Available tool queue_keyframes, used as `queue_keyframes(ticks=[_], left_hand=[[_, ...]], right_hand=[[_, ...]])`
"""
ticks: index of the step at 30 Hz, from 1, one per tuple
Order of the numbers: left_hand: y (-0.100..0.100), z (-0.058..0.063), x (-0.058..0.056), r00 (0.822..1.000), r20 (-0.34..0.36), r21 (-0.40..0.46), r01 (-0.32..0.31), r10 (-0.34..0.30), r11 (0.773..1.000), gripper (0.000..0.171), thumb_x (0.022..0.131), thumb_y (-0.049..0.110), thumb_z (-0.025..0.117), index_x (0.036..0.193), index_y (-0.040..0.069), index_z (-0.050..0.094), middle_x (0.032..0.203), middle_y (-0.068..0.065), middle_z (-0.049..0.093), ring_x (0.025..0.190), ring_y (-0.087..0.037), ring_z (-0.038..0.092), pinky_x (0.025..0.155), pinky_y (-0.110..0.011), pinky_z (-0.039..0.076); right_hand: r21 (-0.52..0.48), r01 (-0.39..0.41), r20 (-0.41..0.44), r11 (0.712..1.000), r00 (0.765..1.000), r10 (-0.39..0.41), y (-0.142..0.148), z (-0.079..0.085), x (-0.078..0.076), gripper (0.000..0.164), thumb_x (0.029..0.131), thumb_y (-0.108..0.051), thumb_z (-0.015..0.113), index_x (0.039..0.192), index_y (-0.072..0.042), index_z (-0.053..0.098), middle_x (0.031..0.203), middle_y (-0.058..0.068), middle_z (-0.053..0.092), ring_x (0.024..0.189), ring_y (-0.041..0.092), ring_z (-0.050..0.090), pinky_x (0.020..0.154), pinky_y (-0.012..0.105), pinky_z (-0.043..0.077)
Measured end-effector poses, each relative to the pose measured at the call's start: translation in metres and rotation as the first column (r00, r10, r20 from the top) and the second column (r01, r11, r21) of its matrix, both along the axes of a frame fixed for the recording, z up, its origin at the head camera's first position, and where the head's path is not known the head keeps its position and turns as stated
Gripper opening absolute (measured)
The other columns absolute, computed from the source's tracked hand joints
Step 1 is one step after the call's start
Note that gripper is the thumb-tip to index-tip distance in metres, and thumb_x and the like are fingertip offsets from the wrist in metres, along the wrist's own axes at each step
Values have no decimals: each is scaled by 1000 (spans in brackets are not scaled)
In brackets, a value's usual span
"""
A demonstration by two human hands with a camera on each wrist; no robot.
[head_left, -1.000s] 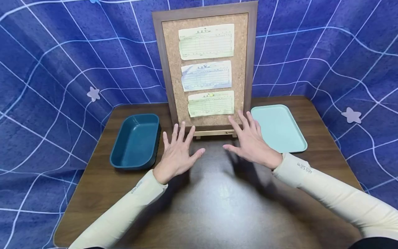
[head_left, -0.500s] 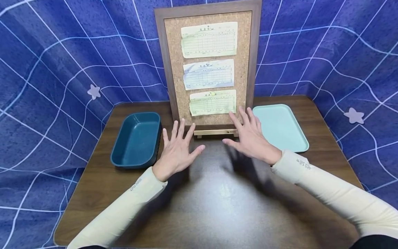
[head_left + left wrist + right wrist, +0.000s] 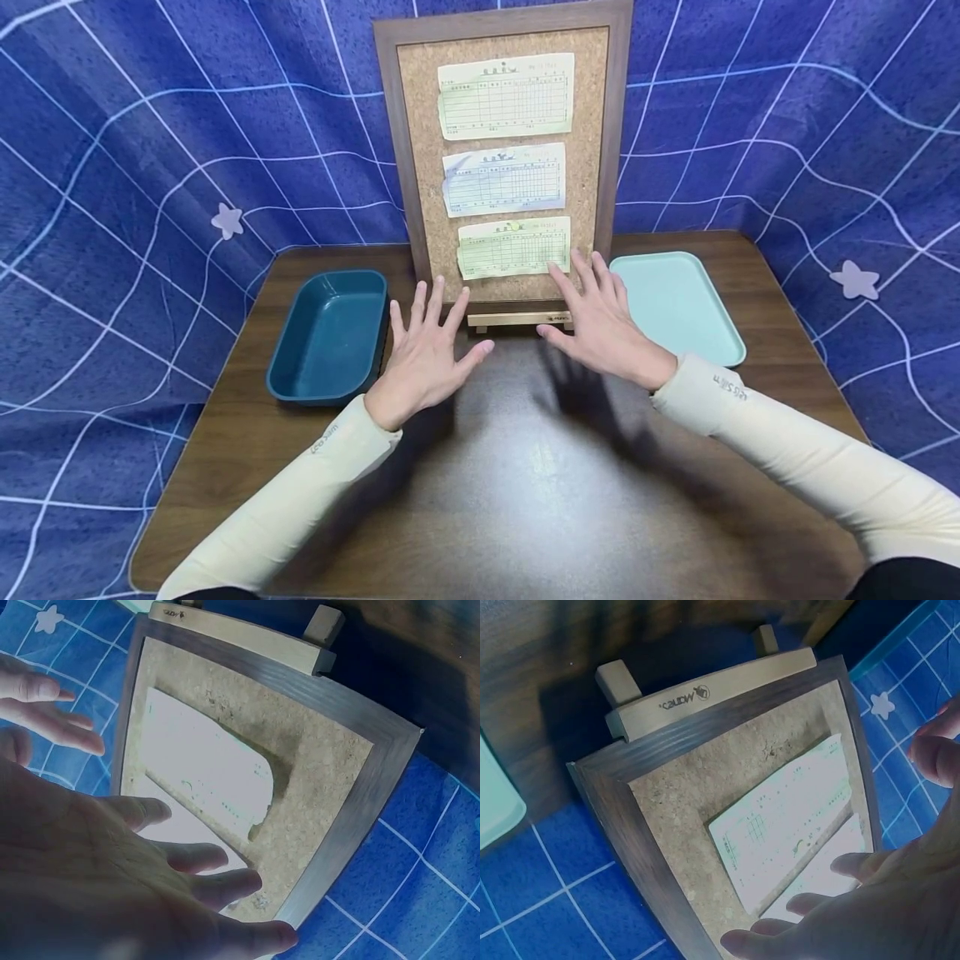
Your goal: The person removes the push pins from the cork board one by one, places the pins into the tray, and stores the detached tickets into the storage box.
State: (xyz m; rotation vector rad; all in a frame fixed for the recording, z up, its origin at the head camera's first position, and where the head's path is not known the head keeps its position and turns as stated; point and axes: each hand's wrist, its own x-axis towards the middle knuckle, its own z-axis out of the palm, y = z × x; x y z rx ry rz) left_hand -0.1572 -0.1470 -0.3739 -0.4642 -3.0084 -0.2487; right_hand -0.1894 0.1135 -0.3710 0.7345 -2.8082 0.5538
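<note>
A framed cork board (image 3: 588,167) stands upright at the back of the table on a pale wooden ledge (image 3: 517,318). Three printed paper slips hang on it in a column: a greenish top slip (image 3: 506,100), a bluish middle slip (image 3: 504,182) and a greenish bottom slip (image 3: 514,250). My left hand (image 3: 423,362) hovers before the board's lower left, fingers spread and holding nothing. Before the lower right is my right hand (image 3: 603,333), likewise spread with nothing in it; its fingertips overlap the bottom slip's corner in the head view. Whether they touch it I cannot tell.
A deep teal tub (image 3: 330,337) sits left of the board. To the right lies a flat mint-green tray (image 3: 678,308). The brown wooden table (image 3: 517,483) is bordered at the back and sides by a blue curtain (image 3: 135,250) with white lines and stars.
Both hands have shifted slightly forward toward the board, fingers still spread. The head view has moved a little, so the board sits slightly farther right. The slips hang as before.
</note>
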Motion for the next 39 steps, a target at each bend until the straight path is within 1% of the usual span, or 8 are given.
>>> queue_keyframes(ticks=[6, 10, 14, 19, 24, 32, 35, 39], left_hand=[[-1, 2, -2, 1000, -23, 10, 5, -5, 1000, 85, 85, 76, 23, 152, 24, 16, 157, -11, -1, 140, -25, -16, 104, -59, -10], [-1, 6, -4, 1000, -23, 8, 5, -5, 1000, 86, 85, 77, 21, 152, 24, 16, 157, -12, -1, 139, -24, -18, 103, -58, -12], [-1, 11, -4, 1000, -22, 3, -1, 1, 1000, 86, 85, 78, 20, 152, 24, 17, 157, -11, -3, 138, -23, -20, 103, -59, -11], [-1, 15, -4, 999, -32, 4, 3, -3, 1000, 87, 85, 77, 21, 152, 23, 17, 157, -12, -2, 138, -24, -20, 103, -61, -8], [0, 19, -7, 998, -57, 7, 6, -6, 1000, 86, 85, 77, 20, 152, 23, 16, 157, -13, -2, 138, -24, -20, 103, -61, -9], [1, 29, -10, 998, -69, 18, 1, 0, 1000, 83, 87, 73, 28, 152, 23, 15, 157, -12, -2, 138, -23, -21, 103, -60, -11], [1, 33, -11, 997, -74, 31, 3, -1, 1000, 84, 87, 74, 25, 152, 24, 14, 157, -11, -4, 138, -23, -21, 102, -61, -11], [3, 38, -11, 997, -75, 48, 7, -3, 999, 84, 86, 75, 23, 152, 26, 12, 157, -10, -5, 138, -22, -22, 101, -62, -14]], right_hand=[[-11, 11, 18, 1000, 1000, -10, -2, 4, -2, 81, 89, -51, 56, 150, -9, 22, 153, 22, 6, 138, 43, -1, 104, 60, 5], [-31, 24, 24, 999, 999, -23, -3, 10, -3, 80, 90, -51, 54, 150, -10, 22, 154, 21, 7, 139, 41, -2, 105, 59, 3], [-60, 21, 12, 998, 1000, -21, -4, 18, -3, 78, 91, -51, 52, 150, -11, 22, 154, 20, 7, 139, 40, -3, 105, 60, 2], [-41, 15, -2, 999, 1000, -15, -5, 24, -3, 78, 91, -52, 51, 150, -12, 22, 155, 19, 5, 139, 40, -3, 105, 61, 3], [-28, 15, -22, 999, 1000, -15, -6, 30, -5, 77, 92, -52, 50, 150, -12, 22, 155, 18, 4, 139, 39, -4, 104, 62, 4], [-24, 12, -43, 1000, 999, -13, -10, 39, -6, 76, 91, -53, 50, 150, -12, 24, 155, 17, 6, 139, 40, -3, 104, 63, 5], [-19, 8, -51, 1000, 999, -9, -11, 42, -7, 75, 91, -52, 50, 150, -12, 24, 156, 14, 2, 140, 37, -5, 104, 62, 5], [-11, 2, -55, 1000, 998, -3, -12, 46, -8, 75, 92, -52, 49, 150, -13, 23, 157, 11, -3, 140, 35, -8, 105, 61, 4]])
